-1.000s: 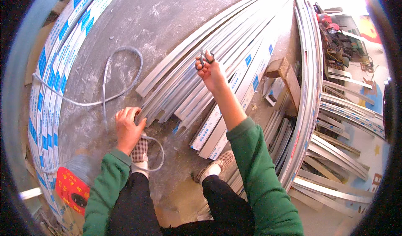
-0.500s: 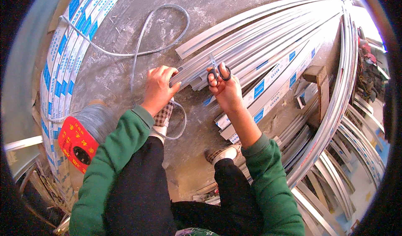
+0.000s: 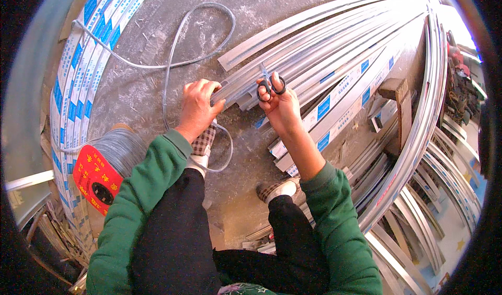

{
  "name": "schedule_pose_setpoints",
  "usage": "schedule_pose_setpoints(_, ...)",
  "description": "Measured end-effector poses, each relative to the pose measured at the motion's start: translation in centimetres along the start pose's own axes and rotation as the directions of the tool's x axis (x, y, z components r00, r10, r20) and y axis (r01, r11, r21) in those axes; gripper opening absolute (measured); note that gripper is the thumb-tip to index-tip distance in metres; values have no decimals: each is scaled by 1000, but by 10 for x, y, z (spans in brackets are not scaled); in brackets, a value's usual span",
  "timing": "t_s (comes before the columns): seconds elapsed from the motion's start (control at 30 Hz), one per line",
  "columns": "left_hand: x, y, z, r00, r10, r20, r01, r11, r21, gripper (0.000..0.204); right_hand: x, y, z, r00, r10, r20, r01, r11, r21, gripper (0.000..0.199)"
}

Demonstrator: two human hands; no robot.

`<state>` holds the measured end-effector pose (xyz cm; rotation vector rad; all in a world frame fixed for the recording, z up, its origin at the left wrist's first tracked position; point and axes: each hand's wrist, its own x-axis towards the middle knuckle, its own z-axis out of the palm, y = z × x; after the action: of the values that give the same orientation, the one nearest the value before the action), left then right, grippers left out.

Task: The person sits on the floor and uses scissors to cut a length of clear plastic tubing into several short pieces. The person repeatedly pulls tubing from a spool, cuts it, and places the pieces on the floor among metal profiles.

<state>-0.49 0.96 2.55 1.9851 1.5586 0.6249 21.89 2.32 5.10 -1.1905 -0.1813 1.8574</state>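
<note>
Starting at the far left, I see a wire spool (image 3: 112,159) with a red flange resting on the concrete floor (image 3: 272,12), beside stacked white-and-blue profile strips (image 3: 78,80). A grey cable (image 3: 172,54) loops across the floor toward my left hand (image 3: 198,106). This hand is closed around the near ends of the bundled grey metal profiles (image 3: 314,44), and I cannot tell whether it also pinches the cable. Just to the right, my right hand (image 3: 280,104) grips black-handled scissors (image 3: 269,83), blades pointing away, over the same bundle. Further right lies a wooden block (image 3: 400,93).
</note>
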Motion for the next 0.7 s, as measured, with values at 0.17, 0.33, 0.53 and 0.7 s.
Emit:
schedule_pose_setpoints(0.17, 1, -2, 0, 1000, 14, 5, -14, 1000, 9, 34, 11, -4, -2, 980, -144, -138, 126, 983, -132, 41)
schedule_pose_setpoints(0.33, 0, -1, 1, 1000, 29, -7, -29, 1000, 7, 34, 68, -77, -44, 923, -323, -209, 312, 946, -84, 34)
schedule_pose_setpoints(0.53, 0, -1, 1, 1000, -3, 19, 3, 1000, 4, 33, 121, -166, -89, 925, -380, -18, 376, 920, -106, 35)
schedule_pose_setpoints(0.7, 1, -5, 1, 1000, 21, 7, -21, 1000, -9, 34, 55, -80, -43, 980, -198, 19, 199, 978, -68, 46)
